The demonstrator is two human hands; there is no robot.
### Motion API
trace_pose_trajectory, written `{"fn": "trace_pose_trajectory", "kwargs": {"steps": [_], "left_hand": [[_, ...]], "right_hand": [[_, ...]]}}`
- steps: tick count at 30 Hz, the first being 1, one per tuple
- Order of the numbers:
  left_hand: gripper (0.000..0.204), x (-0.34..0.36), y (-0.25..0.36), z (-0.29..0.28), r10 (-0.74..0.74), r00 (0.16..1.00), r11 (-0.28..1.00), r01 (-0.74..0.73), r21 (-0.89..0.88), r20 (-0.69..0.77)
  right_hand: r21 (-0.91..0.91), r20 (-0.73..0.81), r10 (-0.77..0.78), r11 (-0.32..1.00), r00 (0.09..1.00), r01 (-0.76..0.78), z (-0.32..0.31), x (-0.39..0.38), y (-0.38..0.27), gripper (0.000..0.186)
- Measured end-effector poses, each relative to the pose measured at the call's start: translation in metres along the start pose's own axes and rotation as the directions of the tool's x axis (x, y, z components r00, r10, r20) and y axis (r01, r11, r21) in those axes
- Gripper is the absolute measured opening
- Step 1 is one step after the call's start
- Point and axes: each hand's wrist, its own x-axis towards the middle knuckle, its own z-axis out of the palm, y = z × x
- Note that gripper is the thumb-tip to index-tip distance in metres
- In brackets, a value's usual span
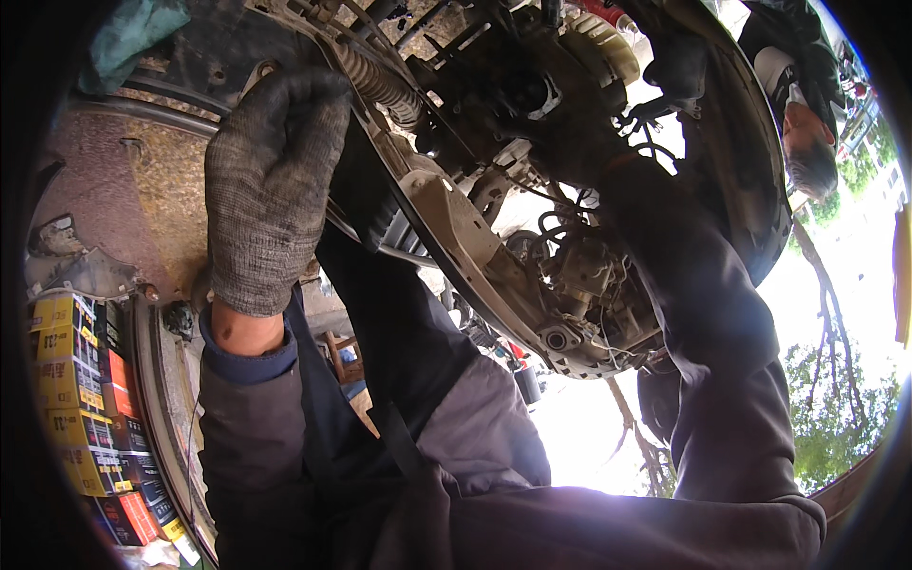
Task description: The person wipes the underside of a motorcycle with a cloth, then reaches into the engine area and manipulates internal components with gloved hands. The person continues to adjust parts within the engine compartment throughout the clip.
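My left hand (274, 190), in a dirty grey knitted glove, is raised at the left edge of a vehicle's exposed metal frame (442, 204), its fingers curled over and what they may grip hidden. A ribbed coil or bellows (380, 85) lies just right of it. My right hand (622, 171) reaches deep among dark machinery at the upper right, its fingers lost in shadow. Below it are hoses, wires and a grimy metal component (579, 275). A curved dark body panel (736, 171) arches to the right of my right arm.
Stacked yellow, black and orange boxes (66, 370) stand at the lower left, with loose metal parts (76, 266) above them. A teal cloth (128, 43) lies at the upper left. Another person (798, 95) is at the far right, near trees. A small wooden stool (337, 356) shows behind my legs.
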Motion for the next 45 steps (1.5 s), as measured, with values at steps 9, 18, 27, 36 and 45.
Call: {"fn": "trace_pose_trajectory", "kwargs": {"steps": [9,18,27,36,45], "left_hand": [[0.019,0.002,0.001,0.001,-0.021,1.000,1.000,0.021,0.022,-0.012],[0.018,0.001,0.000,0.005,0.015,0.999,1.000,-0.014,-0.010,0.029],[0.017,0.012,0.015,0.016,0.157,0.986,0.952,-0.165,0.258,0.053],[0.020,0.045,0.029,0.046,0.140,0.745,0.298,-0.660,0.690,0.652],[0.030,0.086,-0.025,0.087,-0.480,0.447,0.209,-0.777,0.593,0.755]], "right_hand": [[-0.098,-0.001,0.179,0.979,0.984,-0.178,-0.004,0.000,-0.009,0.076],[0.005,-0.019,0.240,0.971,0.971,-0.240,0.003,-0.003,0.000,0.066],[-0.981,0.135,0.365,0.180,0.921,0.072,-0.001,-0.013,0.012,0.061],[-0.986,0.164,0.424,0.050,0.890,0.158,-0.008,-0.012,0.015,0.057],[-0.990,0.138,0.416,0.056,0.899,0.126,-0.004,-0.024,0.018,0.053]]}}
